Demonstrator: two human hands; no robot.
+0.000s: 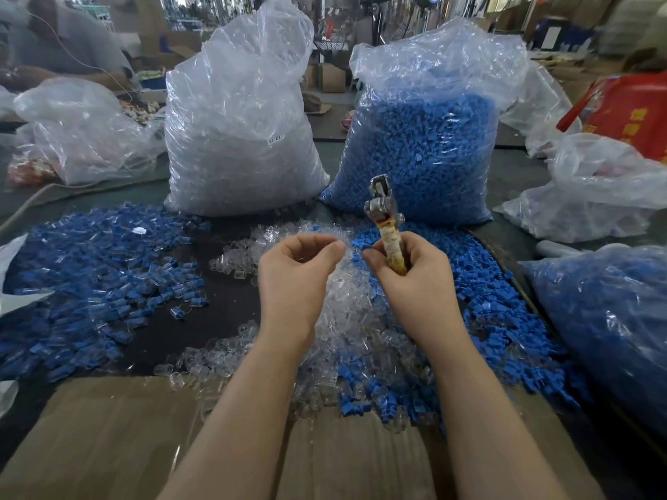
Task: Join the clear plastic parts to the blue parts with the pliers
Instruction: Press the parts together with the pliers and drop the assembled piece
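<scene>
While the right hand point(408, 279) grips them, pliers point(388, 225) upright, head up; left hand point(296, 279) curled, contents unclear.

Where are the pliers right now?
In the head view, the pliers stand upright in the right hand, just right of centre, with their metal head in front of the big bag of blue parts.

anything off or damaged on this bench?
Mostly normal working clutter. Two things stand out: the pliers gripped upright in the right hand have handles wrapped in worn, yellowed tape, and one small white scrap lies alone on the pile of joined blue parts at left.
</scene>
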